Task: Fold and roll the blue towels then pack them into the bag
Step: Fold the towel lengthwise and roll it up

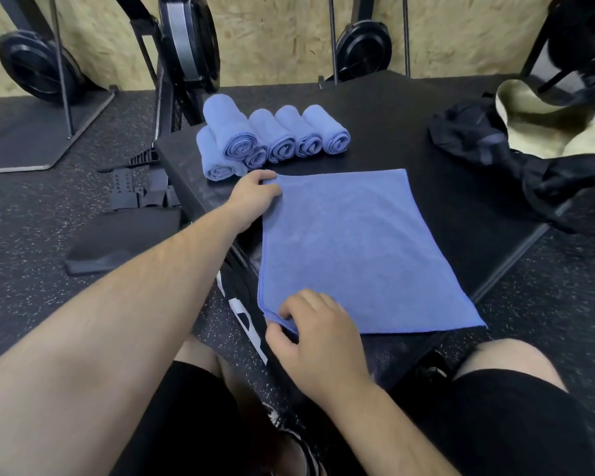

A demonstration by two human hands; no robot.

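Right hand point(316, 341) pinches the blue towel point(358, 249) at its near corner, left hand point(255, 192) the far, long axis pointing away.

The flat towel point(358, 249) draped over the near edge of the black box point(426, 132). It covered part of the white lettering point(246, 319) on the box's side, which could not be read. The tips of the right hand point(316, 341) vanished under the towel's near corner, and the left hand point(255, 197) hid the far corner. Among the rolled towels point(282, 139), one small roll showed only its end. The bag point(478, 139) ran off the blurred right edge. The exercise machines point(186, 46) were cut off at the top.
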